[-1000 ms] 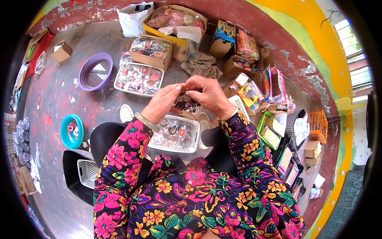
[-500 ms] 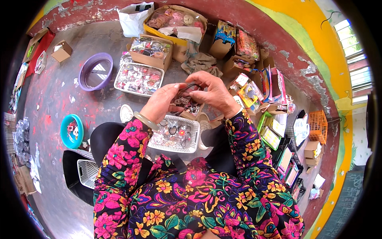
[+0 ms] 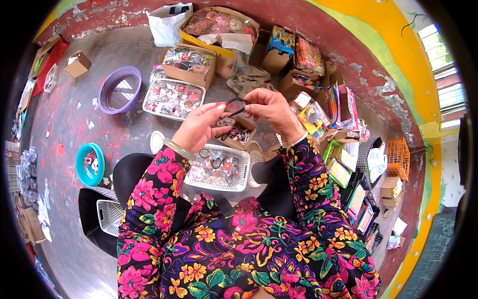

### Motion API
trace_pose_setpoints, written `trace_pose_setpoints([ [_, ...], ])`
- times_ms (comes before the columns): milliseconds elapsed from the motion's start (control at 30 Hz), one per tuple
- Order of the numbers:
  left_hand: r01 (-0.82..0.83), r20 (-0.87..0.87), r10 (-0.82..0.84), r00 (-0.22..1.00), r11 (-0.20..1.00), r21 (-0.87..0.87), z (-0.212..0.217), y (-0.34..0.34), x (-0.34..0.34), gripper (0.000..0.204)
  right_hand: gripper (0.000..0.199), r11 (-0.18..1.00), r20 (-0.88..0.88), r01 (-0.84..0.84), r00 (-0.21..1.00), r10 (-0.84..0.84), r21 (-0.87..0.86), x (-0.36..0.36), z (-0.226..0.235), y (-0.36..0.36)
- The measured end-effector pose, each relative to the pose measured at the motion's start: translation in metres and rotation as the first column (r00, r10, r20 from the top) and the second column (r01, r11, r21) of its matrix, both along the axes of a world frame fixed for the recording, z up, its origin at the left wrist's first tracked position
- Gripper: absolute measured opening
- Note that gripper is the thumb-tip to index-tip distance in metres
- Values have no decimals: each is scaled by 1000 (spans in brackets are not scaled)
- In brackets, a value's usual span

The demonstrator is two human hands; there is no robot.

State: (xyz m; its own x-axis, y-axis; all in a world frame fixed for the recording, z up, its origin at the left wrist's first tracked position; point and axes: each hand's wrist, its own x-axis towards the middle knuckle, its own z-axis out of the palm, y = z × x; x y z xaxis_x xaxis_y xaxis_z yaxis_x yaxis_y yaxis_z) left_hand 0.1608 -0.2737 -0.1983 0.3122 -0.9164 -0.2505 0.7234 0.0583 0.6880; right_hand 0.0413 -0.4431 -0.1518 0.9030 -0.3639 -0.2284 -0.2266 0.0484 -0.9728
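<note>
Between my two raised hands a black hair tie (image 3: pixel 236 103) is stretched into a loop. My left hand (image 3: pixel 201 125), with a pale bangle at its wrist, holds the loop's left side between thumb and fingers. The thumb and forefinger of my right hand (image 3: pixel 273 112) pinch its right end. Something small and patterned hangs under the left fingers; I cannot make out what it is. Below my hands stands a white plastic basket (image 3: pixel 242 183) with bagged dark rings and small ornaments. Just beyond it is a small cardboard box (image 3: pixel 252 133) of dark and pink pieces.
Ahead stand a white basket (image 3: pixel 145 105) of packaged trinkets, cardboard boxes (image 3: pixel 199 78) and a purple basin (image 3: pixel 102 94). A teal basin (image 3: pixel 78 167) sits at left, beside a black tub (image 3: pixel 89 219). Along the right wall are stacked goods and an orange crate (image 3: pixel 398 158).
My hands have drawn slightly apart, and the hair tie now shows as an open loop between them. My right hand has shifted a little to the right.
</note>
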Motion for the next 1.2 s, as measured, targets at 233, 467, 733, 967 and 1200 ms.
trace_pose_setpoints([
  [233,141,76,-143,987,990,25,-2,-3,-4,24,15,986,69,-24,997,35,-166,4,-6,8],
  [467,152,93,-152,984,988,6,-4,-4,-8,26,11,916,26,-72,996,89,-394,1,-7,17],
  [733,122,78,-119,990,992,-37,-5,-2,-8,27,14,972,-44,-86,996,78,-220,3,0,19],
  [967,164,60,-162,985,986,-30,-10,-3,-7,28,14,982,-170,-141,978,119,-129,5,0,15],
  [1200,169,94,-161,982,982,-80,-6,0,-6,31,14,979,-149,-108,985,83,-174,5,-3,15],
])
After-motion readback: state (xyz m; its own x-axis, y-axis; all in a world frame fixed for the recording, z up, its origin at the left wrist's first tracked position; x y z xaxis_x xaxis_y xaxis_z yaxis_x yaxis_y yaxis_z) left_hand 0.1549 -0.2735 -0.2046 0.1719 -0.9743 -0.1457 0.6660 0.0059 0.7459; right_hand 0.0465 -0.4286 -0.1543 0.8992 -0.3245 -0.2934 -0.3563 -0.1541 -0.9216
